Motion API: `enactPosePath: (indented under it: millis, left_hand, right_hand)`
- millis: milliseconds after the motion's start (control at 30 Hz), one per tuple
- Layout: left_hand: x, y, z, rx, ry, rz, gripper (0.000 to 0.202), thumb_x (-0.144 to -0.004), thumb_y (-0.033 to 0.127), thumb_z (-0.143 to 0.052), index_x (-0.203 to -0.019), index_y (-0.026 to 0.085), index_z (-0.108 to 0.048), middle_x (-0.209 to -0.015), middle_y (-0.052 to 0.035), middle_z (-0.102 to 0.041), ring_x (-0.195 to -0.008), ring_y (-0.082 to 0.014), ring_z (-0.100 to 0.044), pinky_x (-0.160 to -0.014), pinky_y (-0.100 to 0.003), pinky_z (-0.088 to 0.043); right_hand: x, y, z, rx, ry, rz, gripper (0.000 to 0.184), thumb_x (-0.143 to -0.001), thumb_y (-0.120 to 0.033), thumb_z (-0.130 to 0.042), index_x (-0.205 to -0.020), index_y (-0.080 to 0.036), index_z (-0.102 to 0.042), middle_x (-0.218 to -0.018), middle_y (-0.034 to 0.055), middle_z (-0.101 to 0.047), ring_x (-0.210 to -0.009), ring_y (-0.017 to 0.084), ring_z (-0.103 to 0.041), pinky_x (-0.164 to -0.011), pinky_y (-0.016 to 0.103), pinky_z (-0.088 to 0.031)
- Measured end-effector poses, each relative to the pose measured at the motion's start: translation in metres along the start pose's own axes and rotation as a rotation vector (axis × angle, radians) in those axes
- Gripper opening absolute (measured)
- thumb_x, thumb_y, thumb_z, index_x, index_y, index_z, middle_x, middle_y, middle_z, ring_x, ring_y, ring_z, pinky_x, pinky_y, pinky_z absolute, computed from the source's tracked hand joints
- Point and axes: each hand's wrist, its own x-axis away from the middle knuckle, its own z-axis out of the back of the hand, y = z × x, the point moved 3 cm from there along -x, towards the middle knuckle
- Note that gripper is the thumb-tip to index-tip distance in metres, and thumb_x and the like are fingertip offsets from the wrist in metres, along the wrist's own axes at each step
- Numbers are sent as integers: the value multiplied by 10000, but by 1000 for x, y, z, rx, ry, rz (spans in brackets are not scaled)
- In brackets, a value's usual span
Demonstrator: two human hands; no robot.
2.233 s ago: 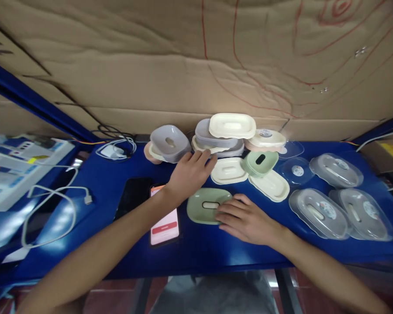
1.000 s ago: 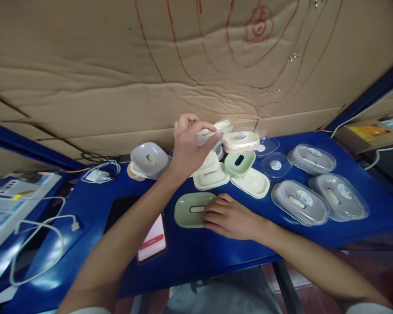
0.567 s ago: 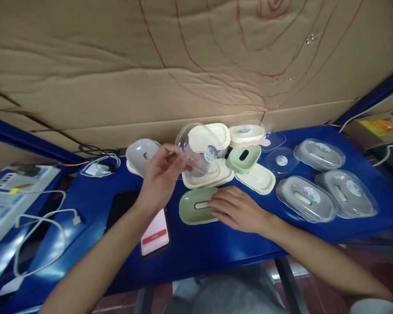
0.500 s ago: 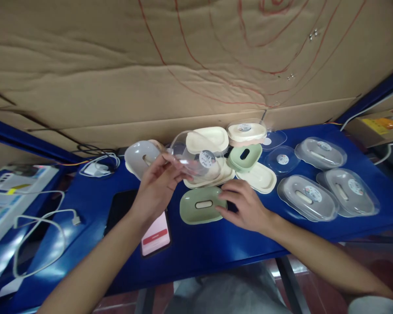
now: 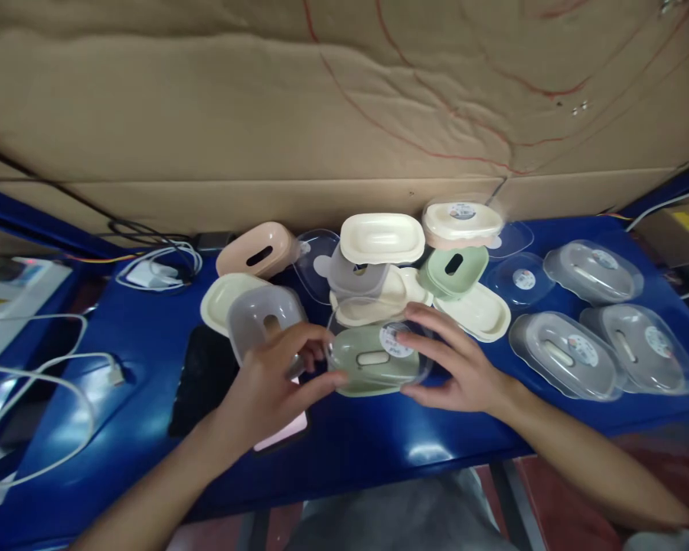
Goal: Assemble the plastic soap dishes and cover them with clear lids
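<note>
A clear plastic lid (image 5: 344, 325) with a round label lies over a shallow green tray (image 5: 353, 371) at the front middle of the table. My left hand (image 5: 281, 375) grips the lid's left end between thumb and fingers. My right hand (image 5: 453, 360) clasps the right end, its fingers on top near the label and the thumb at the front edge. A light oval piece shows through the lid in the middle of the tray. Just behind my left hand, a grey slotted cover (image 5: 258, 310) rests against a cream tray (image 5: 223, 298).
A pink slotted cover (image 5: 253, 252), a green slotted cover (image 5: 456, 272) and a cream tray (image 5: 382, 237) stand behind. Several grey lidded boxes (image 5: 568, 356) sit at right. A phone (image 5: 284, 432), a dark tablet (image 5: 204, 379) and white cables (image 5: 80, 367) lie at left.
My left hand has brought the clear lid down and forward onto the green tray. My right hand has moved from the tray's edge onto the lid. The view has shifted.
</note>
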Motion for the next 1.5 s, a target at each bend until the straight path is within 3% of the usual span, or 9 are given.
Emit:
enactPosePath:
  millis: [100, 267, 533, 633, 733, 867, 967, 1233, 1500]
  left_hand:
    - [4, -5, 5, -268, 156, -183, 204, -1024, 435, -689, -1089, 242, -701, -890, -29, -735, -703, -176, -662, -659, -323, -551]
    - [3, -17, 9, -418, 284, -375, 136, -1071, 296, -577, -1044, 239, -698, -965, -71, -749, -884, -223, -730, -775, -370, -586]
    - [2, -27, 35, -526, 560, -345, 276, -1071, 233, -483, -935, 283, -717, -913, -18, -753, -855, -217, -723, -776, -448, -588]
    - [4, -22, 42, -571, 569, -330, 242, -1068, 247, -520, -934, 268, -720, -914, -29, -758, -859, -228, -726, -766, -452, -580]
    - [11, -16, 45, -740, 500, -232, 115, -1033, 304, -628, -1036, 252, -731, -1070, -77, -778, -999, -306, -737, -865, -516, -566]
    - [31, -24, 44, -888, 388, 48, 407, -969, 512, -720, -1274, 245, -701, -1440, -176, -645, -1278, -451, -651, -1014, -626, -535]
    - [41, -35, 42, -848, 345, 136, 482, -953, 571, -718, -1324, 268, -674, -1527, -171, -575, -1366, -442, -602, -1063, -583, -540]
    - [41, -31, 49, -691, 422, 100, 280, -1034, 502, -639, -1054, 233, -717, -1100, -91, -774, -1035, -289, -748, -910, -418, -589]
    - [59, -40, 59, -725, 515, 72, 240, -1057, 452, -616, -995, 233, -692, -1080, -98, -772, -1050, -284, -739, -953, -420, -582]
  right_hand:
    - [0, 3, 4, -12, -33, -14, 772, -926, -320, -765, -1632, -279, -455, -1560, 147, -537, -1503, 355, -517, -1251, 580, -476]
    - [3, 1, -6, 31, -188, 1, 700, -939, -332, -733, -1586, -237, -483, -1508, 164, -577, -1497, 360, -518, -1202, 578, -520]
    - [2, 1, -15, 92, -308, -12, 610, -983, -325, -693, -1564, -269, -513, -1553, 161, -557, -1545, 372, -462, -1223, 642, -469]
    - [2, 0, -14, 89, -327, 17, 624, -983, -300, -695, -1582, -289, -517, -1599, 152, -520, -1571, 368, -427, -1239, 643, -453]
    - [3, 1, -13, 58, -324, 37, 677, -977, -287, -697, -1619, -306, -481, -1629, 143, -499, -1579, 363, -418, -1244, 644, -455]
    - [4, 2, -14, 50, -313, 56, 671, -976, -272, -695, -1612, -297, -483, -1601, 147, -521, -1573, 350, -431, -1237, 630, -470]
    - [6, 1, -16, 78, -310, 79, 623, -990, -332, -720, -1575, -263, -519, -1607, 171, -511, -1581, 354, -419, -1239, 631, -464]
    - [14, -5, -25, 128, -332, 156, 624, -981, -329, -762, -1562, -249, -547, -1600, 166, -545, -1651, 360, -299, -1262, 618, -450]
    - [9, 0, -24, 46, -294, 95, 625, -993, -393, -761, -1561, -259, -537, -1606, 166, -535, -1617, 336, -378, -1264, 604, -457]
